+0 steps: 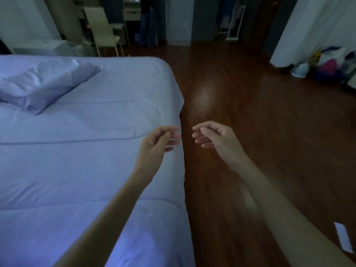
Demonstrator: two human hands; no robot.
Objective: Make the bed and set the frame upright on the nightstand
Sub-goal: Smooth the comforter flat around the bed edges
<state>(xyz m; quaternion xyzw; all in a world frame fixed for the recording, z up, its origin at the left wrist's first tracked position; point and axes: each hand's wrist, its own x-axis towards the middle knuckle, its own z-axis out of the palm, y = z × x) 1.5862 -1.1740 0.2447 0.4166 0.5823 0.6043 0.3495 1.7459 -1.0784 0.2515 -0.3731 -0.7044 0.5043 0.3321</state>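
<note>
Left hand [159, 140] and right hand [213, 136] hover loosely curled, empty. Pinch the comforter [92, 155] at its right edge and tug it straight; the surface seems flat already.

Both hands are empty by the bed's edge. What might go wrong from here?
The pillow lies askew on the comforter, so it may stay crooked. Neither frame nor nightstand is in view; the dim room may slow finding them. The white strip on the glossy floor could be stepped on.
</note>
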